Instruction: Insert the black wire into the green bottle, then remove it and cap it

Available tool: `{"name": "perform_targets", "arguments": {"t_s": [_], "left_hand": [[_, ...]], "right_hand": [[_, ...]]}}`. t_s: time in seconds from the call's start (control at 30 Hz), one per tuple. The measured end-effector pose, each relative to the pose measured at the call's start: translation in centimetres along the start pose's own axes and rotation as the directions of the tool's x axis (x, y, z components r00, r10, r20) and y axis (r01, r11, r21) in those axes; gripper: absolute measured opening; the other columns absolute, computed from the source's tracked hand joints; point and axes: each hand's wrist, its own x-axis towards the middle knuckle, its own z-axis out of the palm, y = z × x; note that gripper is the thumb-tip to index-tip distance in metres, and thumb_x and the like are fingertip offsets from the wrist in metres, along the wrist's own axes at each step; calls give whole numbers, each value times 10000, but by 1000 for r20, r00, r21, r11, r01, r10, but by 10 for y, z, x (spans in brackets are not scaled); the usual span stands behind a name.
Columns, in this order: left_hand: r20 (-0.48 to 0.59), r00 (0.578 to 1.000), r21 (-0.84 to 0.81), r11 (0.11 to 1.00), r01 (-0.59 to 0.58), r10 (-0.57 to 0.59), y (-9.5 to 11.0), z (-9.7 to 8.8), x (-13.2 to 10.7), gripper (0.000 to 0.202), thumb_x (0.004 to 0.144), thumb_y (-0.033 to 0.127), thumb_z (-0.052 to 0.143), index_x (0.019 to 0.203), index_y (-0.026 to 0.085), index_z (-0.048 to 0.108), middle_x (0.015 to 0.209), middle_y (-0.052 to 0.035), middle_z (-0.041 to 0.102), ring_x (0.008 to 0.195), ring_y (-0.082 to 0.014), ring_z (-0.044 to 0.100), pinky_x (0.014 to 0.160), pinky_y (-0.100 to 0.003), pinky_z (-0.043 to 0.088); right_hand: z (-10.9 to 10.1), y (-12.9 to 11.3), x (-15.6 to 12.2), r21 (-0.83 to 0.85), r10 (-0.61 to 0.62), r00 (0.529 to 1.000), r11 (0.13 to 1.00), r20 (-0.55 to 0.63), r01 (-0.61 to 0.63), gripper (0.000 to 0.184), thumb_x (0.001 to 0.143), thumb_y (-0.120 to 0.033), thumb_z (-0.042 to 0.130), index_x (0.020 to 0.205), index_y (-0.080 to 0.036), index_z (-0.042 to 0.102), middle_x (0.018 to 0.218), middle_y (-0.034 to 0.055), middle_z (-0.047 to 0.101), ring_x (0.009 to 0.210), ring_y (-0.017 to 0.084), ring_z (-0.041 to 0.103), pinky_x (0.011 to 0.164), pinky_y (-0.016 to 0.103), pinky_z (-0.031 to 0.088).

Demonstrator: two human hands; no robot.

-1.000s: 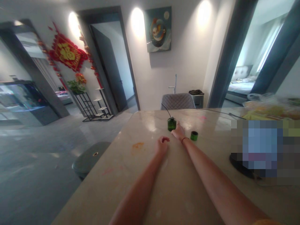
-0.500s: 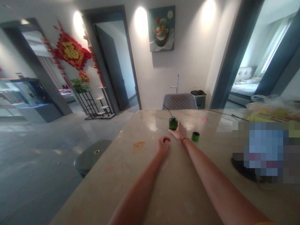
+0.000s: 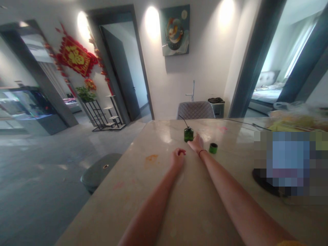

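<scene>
Both my arms stretch far out over a pale marble table [image 3: 194, 205]. My left hand [image 3: 178, 157] rests on the tabletop with its fingers curled in, nothing visible in them. My right hand [image 3: 196, 142], a thin band on its wrist, lies just right of a small dark green glass bottle [image 3: 188, 134] with a thin black stick rising from its neck; the fingers reach toward the bottle's base, and I cannot make out whether they touch it. A small green cap [image 3: 213, 148] stands on the table right of my right wrist.
A grey quilted chair [image 3: 195, 110] stands at the table's far end and a round grey stool [image 3: 101, 171] at its left side. Bags and a dark round object [image 3: 265, 182] crowd the table's right. An orange stain [image 3: 151, 158] marks the top. Doorways open left, ahead and right.
The view shifted slightly. Both hands, the bottle and the cap stay where they were.
</scene>
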Motion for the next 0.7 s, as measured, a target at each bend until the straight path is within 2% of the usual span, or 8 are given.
{"name": "perform_targets", "arguments": {"t_s": [0.13,0.23,0.33,0.43,0.57,0.63,0.7], "left_hand": [[-1,1000,-13,1000,-14,14,-1,0,0,231,669,73,416,738,153,621,694,-12,646,666,-112,564,666,-233,416],[0,1000,-12,1000,-13,13,-1,0,0,222,674,77,424,737,153,622,708,-19,652,680,-119,569,674,-240,415],[0,1000,7,1000,-3,3,0,0,0,225,678,79,426,745,157,626,692,-16,645,668,-121,563,664,-242,413],[12,1000,2,1000,10,-10,1,0,0,230,678,82,425,758,158,627,669,-10,631,644,-117,552,638,-232,406],[25,1000,-2,1000,14,-13,2,-1,0,232,684,82,421,760,157,627,663,-9,624,642,-117,552,635,-230,402],[25,1000,3,1000,13,-13,2,0,-1,237,684,78,419,760,161,628,666,-8,626,643,-115,552,644,-230,405],[23,1000,4,1000,8,-8,2,0,-1,241,682,76,418,759,162,629,672,-8,628,644,-114,551,650,-230,406]], "right_hand": [[2,-3,-1,-40,0,1000,999,-27,-1,938,581,-471,628,1332,-92,213,1315,195,372,1224,338,333,1016,447,222],[4,-5,0,-30,5,999,1000,-47,-7,985,561,-540,631,1333,-96,212,1314,196,378,1200,346,363,1002,448,238],[3,-4,3,-30,35,999,999,-34,-36,928,560,-506,644,1306,-99,270,1261,197,439,1150,346,417,977,446,273],[1,-1,3,-22,16,1000,1000,-4,-16,823,583,-457,637,1269,-126,325,1191,168,502,1121,318,452,959,425,299],[-1,0,1,-22,-44,999,999,-28,43,817,610,-493,605,1271,-113,310,1239,178,456,1164,308,414,972,410,286],[0,-1,-1,-43,-42,998,998,-37,41,847,618,-507,591,1285,-83,286,1271,198,420,1183,324,388,982,417,273],[0,-1,-1,-51,-28,999,998,-28,27,799,643,-473,576,1285,-92,293,1273,189,422,1171,327,399,981,419,274]]}}
